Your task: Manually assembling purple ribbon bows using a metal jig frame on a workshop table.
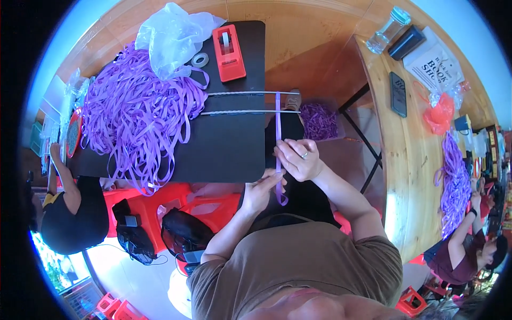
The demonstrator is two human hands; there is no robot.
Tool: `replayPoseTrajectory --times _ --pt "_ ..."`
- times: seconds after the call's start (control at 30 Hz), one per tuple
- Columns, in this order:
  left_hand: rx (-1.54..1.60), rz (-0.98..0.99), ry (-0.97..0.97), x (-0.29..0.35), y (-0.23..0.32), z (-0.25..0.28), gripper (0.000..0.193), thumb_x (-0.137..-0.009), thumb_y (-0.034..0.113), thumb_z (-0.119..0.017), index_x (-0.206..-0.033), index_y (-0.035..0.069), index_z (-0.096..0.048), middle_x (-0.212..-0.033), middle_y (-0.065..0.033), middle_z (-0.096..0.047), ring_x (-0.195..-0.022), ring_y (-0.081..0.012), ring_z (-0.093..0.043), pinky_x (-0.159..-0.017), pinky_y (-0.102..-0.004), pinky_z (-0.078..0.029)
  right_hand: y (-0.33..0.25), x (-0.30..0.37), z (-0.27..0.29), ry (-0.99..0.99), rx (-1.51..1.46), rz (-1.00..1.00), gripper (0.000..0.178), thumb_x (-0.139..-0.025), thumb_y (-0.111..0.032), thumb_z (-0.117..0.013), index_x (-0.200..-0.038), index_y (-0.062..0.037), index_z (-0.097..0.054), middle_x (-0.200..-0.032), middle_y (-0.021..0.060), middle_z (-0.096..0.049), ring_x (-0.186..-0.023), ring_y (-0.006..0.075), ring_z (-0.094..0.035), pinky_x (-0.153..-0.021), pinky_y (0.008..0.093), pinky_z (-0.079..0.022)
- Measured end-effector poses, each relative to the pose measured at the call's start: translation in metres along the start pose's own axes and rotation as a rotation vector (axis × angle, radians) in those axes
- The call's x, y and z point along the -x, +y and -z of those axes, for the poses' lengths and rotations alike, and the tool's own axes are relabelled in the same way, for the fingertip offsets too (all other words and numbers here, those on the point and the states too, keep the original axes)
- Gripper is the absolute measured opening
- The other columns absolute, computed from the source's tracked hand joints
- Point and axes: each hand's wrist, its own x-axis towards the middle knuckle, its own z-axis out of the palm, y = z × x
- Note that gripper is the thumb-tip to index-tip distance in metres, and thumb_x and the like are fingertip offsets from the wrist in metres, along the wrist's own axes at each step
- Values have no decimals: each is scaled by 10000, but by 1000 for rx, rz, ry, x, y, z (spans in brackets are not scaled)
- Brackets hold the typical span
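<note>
A flat purple ribbon (pixel 278 126) runs from two thin metal rods (pixel 240 94) down toward my body. The rods stick out past the right edge of the black table (pixel 213 154). My right hand (pixel 300 159), with a ring on one finger, pinches the ribbon partway down. Just below and to its left, my left hand (pixel 260 192) grips the same ribbon near its lower end, which curls beneath the fingers. Some of the left fingers are hidden behind the ribbon. A large tangled heap of purple ribbons (pixel 141 114) covers the table's left part.
On the black table are a red tape dispenser (pixel 229 53), a tape roll (pixel 200 60) and a clear plastic bag (pixel 173 40). A bin of purple pieces (pixel 319 121) stands below. The wooden table (pixel 402 176) at right holds a phone (pixel 398 94). Other people sit at both sides.
</note>
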Motion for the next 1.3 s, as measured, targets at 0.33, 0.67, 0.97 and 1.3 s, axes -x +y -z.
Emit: replayPoseTrajectory --times 0.33,0.67,0.97,1.3 --pt "265 25 -66 12 6 -7 144 -893 84 -589 -953 -17 -671 -796 -141 -655 -679 -216 -627 -588 -321 -533 -4 -26 17 55 -57 -28 272 -668 -169 -659 -890 -12 -674 -976 105 -649 -852 194 -606 -677 322 -402" --pt "612 161 -127 -17 3 -2 478 -880 360 -591 -1228 39 -523 -1161 -112 -581 -1007 -213 -550 -868 -326 -406 48 -92 35 29 -373 -243 255 -657 -34 -656 -907 9 -624 -850 112 -638 -669 250 -570 -622 355 -364" --pt "424 209 -35 -61 -9 -18 340 -920 149 -559 -1247 58 -533 -1131 -102 -613 -929 -183 -592 -818 -309 -437 134 -113 -17 -126 -995 -825 130 -856 55 -515 -836 71 -642 -766 80 -635 -729 133 -613 -682 249 -470" --pt "-110 -321 206 -121 6 -42 357 -968 140 -467 -1313 48 -462 -1280 -83 -520 -1076 -142 -523 -844 -267 -397 168 -68 -94 -312 -1496 -1496 123 -871 -81 -597 -818 -7 -680 -809 107 -683 -717 173 -662 -675 274 -518"
